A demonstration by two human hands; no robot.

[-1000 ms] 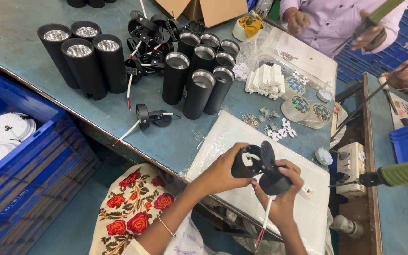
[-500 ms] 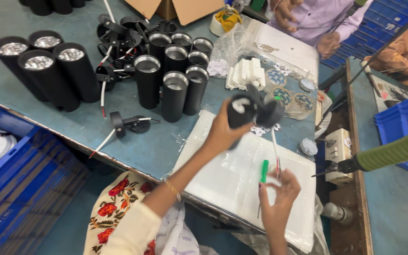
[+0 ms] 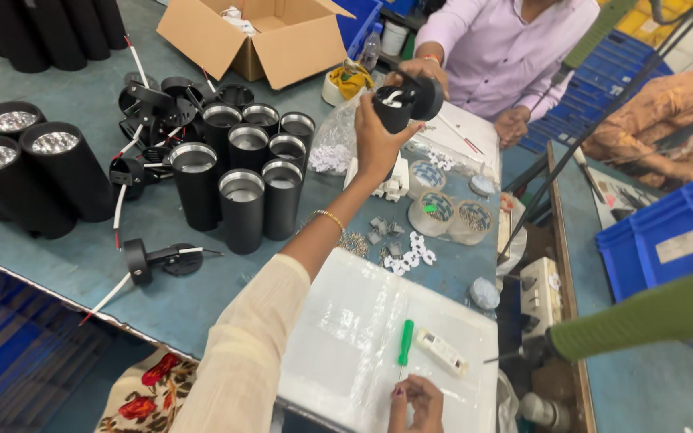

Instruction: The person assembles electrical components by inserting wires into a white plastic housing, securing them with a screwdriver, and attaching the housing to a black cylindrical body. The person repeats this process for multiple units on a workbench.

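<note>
My left hand (image 3: 378, 138) is stretched far forward over the table, closed around a black round lamp part (image 3: 401, 103) with white wires inside. A co-worker's hand (image 3: 420, 70) in a lilac sleeve touches the same part from the far side. My right hand (image 3: 415, 401) rests low on the white board (image 3: 346, 337), its fingers on the tip of a green-handled screwdriver (image 3: 404, 345). A small white block (image 3: 442, 353) lies beside the screwdriver.
Black cylinder housings (image 3: 242, 204) stand in a group left of my arm, larger ones (image 3: 50, 172) at far left. An open cardboard box (image 3: 270, 36) sits at the back. Small tubs of screws (image 3: 443, 212), white clips (image 3: 409, 255) and blue crates (image 3: 667, 240) are about.
My left hand has carried the black lamp part forward and up to the co-worker's hand. My right hand has dropped to the white board, with the screwdriver now lying there.
</note>
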